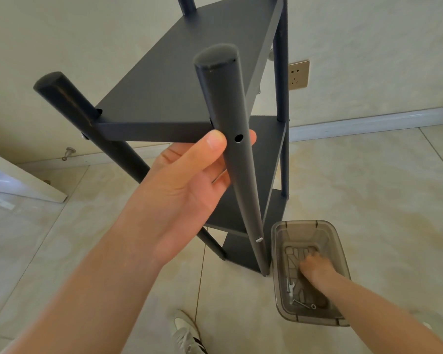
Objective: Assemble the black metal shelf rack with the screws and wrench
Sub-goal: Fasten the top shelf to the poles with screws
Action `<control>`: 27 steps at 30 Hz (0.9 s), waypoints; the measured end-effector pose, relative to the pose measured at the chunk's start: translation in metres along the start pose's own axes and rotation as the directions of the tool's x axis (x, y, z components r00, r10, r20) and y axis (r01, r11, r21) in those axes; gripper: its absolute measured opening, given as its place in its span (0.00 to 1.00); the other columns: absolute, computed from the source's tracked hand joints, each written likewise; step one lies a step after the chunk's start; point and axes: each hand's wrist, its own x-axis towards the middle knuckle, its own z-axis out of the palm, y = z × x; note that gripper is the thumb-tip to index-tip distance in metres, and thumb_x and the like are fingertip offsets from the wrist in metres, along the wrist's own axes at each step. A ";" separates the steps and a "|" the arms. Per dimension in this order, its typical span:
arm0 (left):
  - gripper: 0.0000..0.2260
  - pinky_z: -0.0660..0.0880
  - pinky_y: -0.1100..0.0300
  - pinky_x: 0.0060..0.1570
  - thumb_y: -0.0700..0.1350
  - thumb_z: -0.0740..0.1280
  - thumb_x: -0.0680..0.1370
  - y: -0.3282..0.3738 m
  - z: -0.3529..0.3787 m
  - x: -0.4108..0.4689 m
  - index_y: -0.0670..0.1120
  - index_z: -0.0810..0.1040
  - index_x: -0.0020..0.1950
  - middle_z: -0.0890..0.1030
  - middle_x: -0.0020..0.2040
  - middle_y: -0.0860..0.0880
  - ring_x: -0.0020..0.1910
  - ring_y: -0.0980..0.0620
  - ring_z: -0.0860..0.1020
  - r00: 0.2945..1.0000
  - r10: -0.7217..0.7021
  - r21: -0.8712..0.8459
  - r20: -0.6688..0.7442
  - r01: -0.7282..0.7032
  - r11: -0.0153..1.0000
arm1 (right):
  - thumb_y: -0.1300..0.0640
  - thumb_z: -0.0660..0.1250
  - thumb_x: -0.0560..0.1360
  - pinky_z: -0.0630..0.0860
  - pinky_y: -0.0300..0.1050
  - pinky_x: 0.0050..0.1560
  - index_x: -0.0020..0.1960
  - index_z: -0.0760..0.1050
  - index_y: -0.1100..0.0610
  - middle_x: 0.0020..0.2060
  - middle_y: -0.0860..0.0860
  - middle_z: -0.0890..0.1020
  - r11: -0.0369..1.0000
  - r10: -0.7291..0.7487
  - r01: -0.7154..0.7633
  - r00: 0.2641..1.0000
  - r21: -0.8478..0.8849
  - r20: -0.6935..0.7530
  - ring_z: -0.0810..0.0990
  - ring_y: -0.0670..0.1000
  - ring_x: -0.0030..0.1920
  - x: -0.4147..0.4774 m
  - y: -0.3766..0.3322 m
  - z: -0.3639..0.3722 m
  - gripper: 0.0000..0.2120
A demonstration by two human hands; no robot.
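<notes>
Your left hand point(187, 190) grips the near front post point(223, 98) of the black shelf rack point(179, 80) just below the top shelf. The thumb lies along the post's left side and the fingers point(252, 136) curl round behind it. An empty screw hole point(238, 138) in the post sits between thumb tip and fingertip. Lower on the same post, a silver screw point(259, 239) is seated at a lower shelf. The rack stands upright on the tiled floor point(381, 187), near the floor's far edge where it meets the wall. A translucent grey plastic bin point(343, 264) stands on the floor just beside the rack's near right foot. Your right hand point(315, 269) reaches down inside the bin, fingers toward its bottom; blur hides whether they hold anything. In the bin's near end lie a small wrench point(292, 286) and a thin metal piece with a ring end point(304, 304), both apart from your right hand.
</notes>
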 end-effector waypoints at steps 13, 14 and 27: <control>0.06 0.79 0.59 0.55 0.49 0.75 0.68 0.002 0.001 0.001 0.52 0.88 0.44 0.85 0.53 0.55 0.60 0.52 0.82 0.998 0.016 0.010 0.055 -0.016 1.000 | 0.64 0.59 0.79 0.74 0.48 0.56 0.60 0.77 0.61 0.57 0.59 0.80 0.990 -0.062 0.071 0.995 0.118 -0.078 0.79 0.58 0.57 -0.024 0.002 -0.026 0.13; 0.05 0.79 0.59 0.55 0.48 0.75 0.69 0.003 0.002 0.000 0.53 0.88 0.44 0.86 0.53 0.55 0.60 0.51 0.82 0.999 0.016 0.020 0.051 -0.017 1.000 | 0.64 0.59 0.79 0.74 0.47 0.53 0.59 0.77 0.62 0.55 0.59 0.80 0.989 -0.081 0.090 0.994 0.119 -0.077 0.79 0.57 0.55 -0.029 0.001 -0.032 0.12; 0.11 0.80 0.59 0.51 0.46 0.76 0.66 0.007 0.004 0.000 0.47 0.88 0.47 0.85 0.57 0.45 0.60 0.46 0.82 0.999 0.005 0.008 -0.038 -0.005 1.000 | 0.66 0.60 0.78 0.78 0.49 0.43 0.49 0.76 0.59 0.41 0.55 0.79 0.910 -0.407 0.363 0.872 -0.199 -0.271 0.78 0.55 0.42 -0.162 0.025 -0.200 0.07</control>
